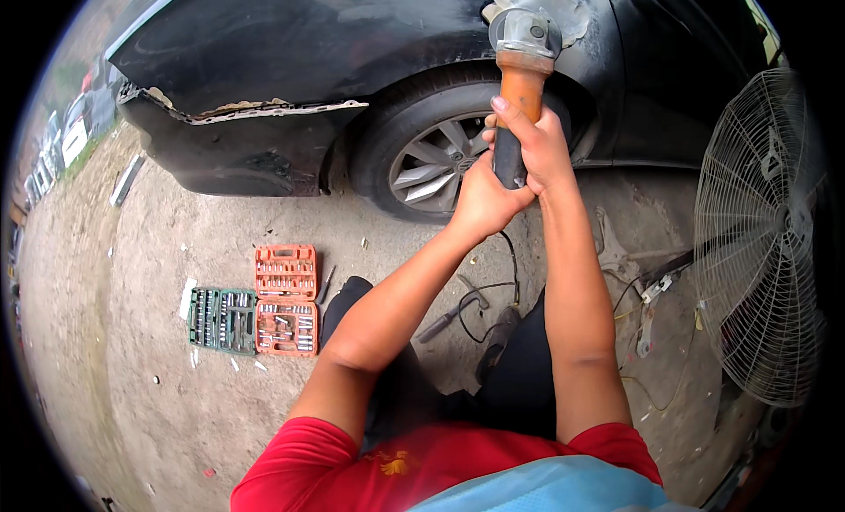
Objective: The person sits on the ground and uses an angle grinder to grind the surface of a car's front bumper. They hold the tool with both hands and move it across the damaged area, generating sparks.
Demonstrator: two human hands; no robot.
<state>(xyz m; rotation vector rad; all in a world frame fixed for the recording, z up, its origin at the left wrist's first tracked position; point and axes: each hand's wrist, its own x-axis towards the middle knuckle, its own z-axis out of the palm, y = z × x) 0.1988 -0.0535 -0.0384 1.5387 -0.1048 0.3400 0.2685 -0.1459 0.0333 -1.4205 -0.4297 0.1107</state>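
Both my hands grip an orange angle grinder (523, 79) with a dark rear handle. My right hand (539, 142) wraps round its body, thumb along the side. Lower down, my left hand (489, 195) closes round the back end of the handle. The grinder's metal head and disc lie over a whitish, filler-like patch (563, 12) on the black car's panel (387, 36), above the wheel arch. Whether the disc touches the panel I cannot tell. A dark cord (515, 257) hangs from the grinder to the ground. The car wheel (431, 155) is just beyond my hands.
On the ground at left lie an open orange socket set (287, 299) and a green tool case (222, 320). A large wire-caged fan (766, 239) stands at right. A hammer-like tool (449, 316) lies near my feet. The car's bumper (238, 151) has a gapped, ragged upper edge.
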